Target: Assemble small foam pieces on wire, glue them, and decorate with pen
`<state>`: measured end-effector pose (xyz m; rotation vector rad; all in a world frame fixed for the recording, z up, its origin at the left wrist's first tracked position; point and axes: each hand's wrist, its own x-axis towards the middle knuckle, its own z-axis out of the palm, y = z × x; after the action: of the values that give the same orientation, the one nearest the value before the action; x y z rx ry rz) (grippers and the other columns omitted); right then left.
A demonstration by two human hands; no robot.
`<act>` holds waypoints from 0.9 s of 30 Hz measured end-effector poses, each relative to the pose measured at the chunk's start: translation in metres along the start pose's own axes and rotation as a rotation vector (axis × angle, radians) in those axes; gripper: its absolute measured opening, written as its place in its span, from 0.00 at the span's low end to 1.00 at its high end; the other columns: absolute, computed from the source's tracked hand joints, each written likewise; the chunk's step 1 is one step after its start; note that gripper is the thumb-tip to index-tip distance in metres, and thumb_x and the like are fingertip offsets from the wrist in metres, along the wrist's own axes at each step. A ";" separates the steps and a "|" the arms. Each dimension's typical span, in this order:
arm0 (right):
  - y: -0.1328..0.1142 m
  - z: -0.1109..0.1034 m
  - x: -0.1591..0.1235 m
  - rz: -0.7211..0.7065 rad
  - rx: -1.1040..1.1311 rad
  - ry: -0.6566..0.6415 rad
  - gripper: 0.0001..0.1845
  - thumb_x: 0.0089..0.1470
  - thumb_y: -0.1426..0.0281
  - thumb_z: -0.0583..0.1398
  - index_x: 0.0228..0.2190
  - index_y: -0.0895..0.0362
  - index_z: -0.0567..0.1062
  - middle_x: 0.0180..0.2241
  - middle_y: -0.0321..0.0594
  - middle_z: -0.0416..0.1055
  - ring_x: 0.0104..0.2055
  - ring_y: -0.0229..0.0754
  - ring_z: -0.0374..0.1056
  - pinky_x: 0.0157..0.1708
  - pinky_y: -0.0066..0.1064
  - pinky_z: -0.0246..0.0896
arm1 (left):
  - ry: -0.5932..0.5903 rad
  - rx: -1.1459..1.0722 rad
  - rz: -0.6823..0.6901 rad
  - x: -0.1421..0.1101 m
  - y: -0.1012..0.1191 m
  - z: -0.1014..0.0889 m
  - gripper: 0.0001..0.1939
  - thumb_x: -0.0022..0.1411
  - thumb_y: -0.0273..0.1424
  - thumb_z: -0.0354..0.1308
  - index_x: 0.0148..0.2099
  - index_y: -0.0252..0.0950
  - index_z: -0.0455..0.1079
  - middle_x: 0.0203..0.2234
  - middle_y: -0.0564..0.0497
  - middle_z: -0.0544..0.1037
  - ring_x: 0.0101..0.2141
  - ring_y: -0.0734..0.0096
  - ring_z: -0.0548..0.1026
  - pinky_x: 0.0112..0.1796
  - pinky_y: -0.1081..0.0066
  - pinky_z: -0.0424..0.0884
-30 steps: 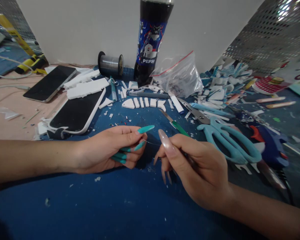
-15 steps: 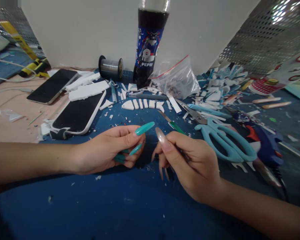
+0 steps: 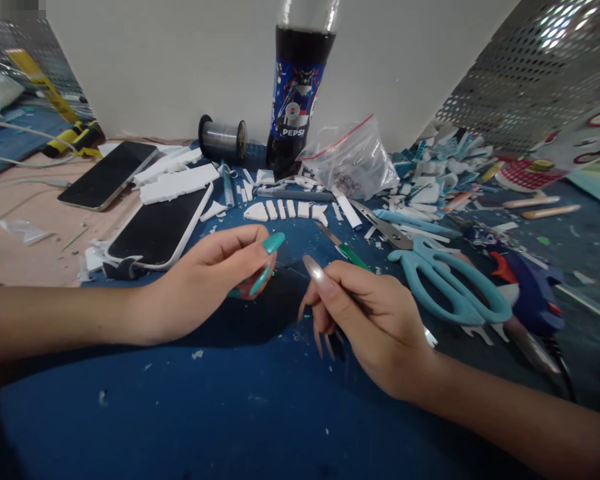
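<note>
My left hand [image 3: 215, 280], with long teal nails, is closed in a pinch above the blue table surface, left of centre. Facing it across a small gap, my right hand [image 3: 370, 320], with long pearly nails, is pinched too. Whatever either hand holds is hidden or too thin to make out. Just beyond the hands lie white cut pieces [image 3: 287, 210] in a row shaped like a segmented fish. A green-handled knife [image 3: 353, 255] rests past my right fingers. Light-blue scissors [image 3: 450, 283] lie right of that hand.
A Pepsi bottle [image 3: 297, 100], a spool of clear line [image 3: 223, 140] and a zip bag [image 3: 355, 160] stand at the back. Two phones [image 3: 153, 230] lie left. A scrap heap [image 3: 430, 173] and a blue glue gun [image 3: 537, 290] are on the right.
My left hand has shifted up and left, widening the gap between the hands. My right hand has moved slightly left, still pinched.
</note>
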<state>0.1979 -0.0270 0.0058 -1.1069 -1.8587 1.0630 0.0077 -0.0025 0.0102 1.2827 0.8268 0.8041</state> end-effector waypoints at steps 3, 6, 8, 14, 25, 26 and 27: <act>0.003 0.001 0.003 0.090 0.110 -0.053 0.19 0.63 0.62 0.51 0.23 0.58 0.69 0.14 0.31 0.65 0.14 0.29 0.63 0.15 0.20 0.58 | 0.051 0.079 0.124 0.002 0.005 -0.004 0.15 0.66 0.26 0.48 0.24 0.35 0.57 0.18 0.57 0.60 0.21 0.80 0.57 0.24 0.74 0.55; 0.007 0.002 0.005 0.174 0.220 -0.081 0.20 0.62 0.59 0.52 0.24 0.58 0.69 0.15 0.30 0.64 0.15 0.29 0.63 0.16 0.19 0.58 | 0.085 0.124 0.203 0.002 0.010 -0.005 0.15 0.65 0.27 0.49 0.24 0.36 0.56 0.18 0.57 0.59 0.21 0.79 0.56 0.24 0.73 0.53; 0.007 0.002 0.005 0.202 0.261 -0.097 0.21 0.62 0.57 0.52 0.24 0.59 0.69 0.15 0.31 0.64 0.15 0.29 0.63 0.16 0.19 0.59 | 0.095 0.135 0.248 0.001 0.013 -0.004 0.15 0.65 0.28 0.49 0.24 0.36 0.57 0.18 0.57 0.59 0.21 0.78 0.56 0.25 0.72 0.53; 0.007 0.000 0.005 0.206 0.361 -0.055 0.24 0.62 0.55 0.50 0.26 0.59 0.72 0.17 0.34 0.66 0.18 0.29 0.63 0.18 0.20 0.59 | 0.070 0.140 0.293 -0.005 0.018 -0.001 0.15 0.66 0.28 0.49 0.25 0.37 0.56 0.18 0.58 0.58 0.22 0.78 0.55 0.25 0.71 0.53; 0.012 -0.004 0.007 0.169 0.540 -0.107 0.29 0.60 0.49 0.48 0.29 0.59 0.73 0.19 0.37 0.70 0.18 0.32 0.65 0.19 0.23 0.60 | 0.072 0.279 0.277 -0.003 0.008 -0.002 0.15 0.68 0.29 0.47 0.27 0.37 0.57 0.20 0.57 0.59 0.23 0.77 0.56 0.25 0.72 0.54; 0.012 -0.004 0.007 0.165 0.557 -0.103 0.28 0.59 0.49 0.49 0.29 0.59 0.72 0.19 0.36 0.70 0.19 0.32 0.65 0.20 0.23 0.61 | 0.070 0.302 0.270 -0.003 0.008 -0.002 0.15 0.68 0.30 0.47 0.27 0.37 0.57 0.20 0.57 0.59 0.23 0.77 0.57 0.25 0.73 0.54; 0.013 -0.003 0.007 0.163 0.573 -0.094 0.27 0.59 0.49 0.49 0.29 0.59 0.72 0.19 0.36 0.70 0.18 0.32 0.65 0.20 0.24 0.61 | 0.073 0.329 0.267 -0.003 0.007 -0.003 0.15 0.68 0.30 0.47 0.27 0.37 0.57 0.21 0.57 0.59 0.23 0.77 0.57 0.24 0.73 0.54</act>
<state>0.2021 -0.0159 -0.0033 -0.8801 -1.4035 1.6348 0.0036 -0.0033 0.0168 1.6890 0.8824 0.9571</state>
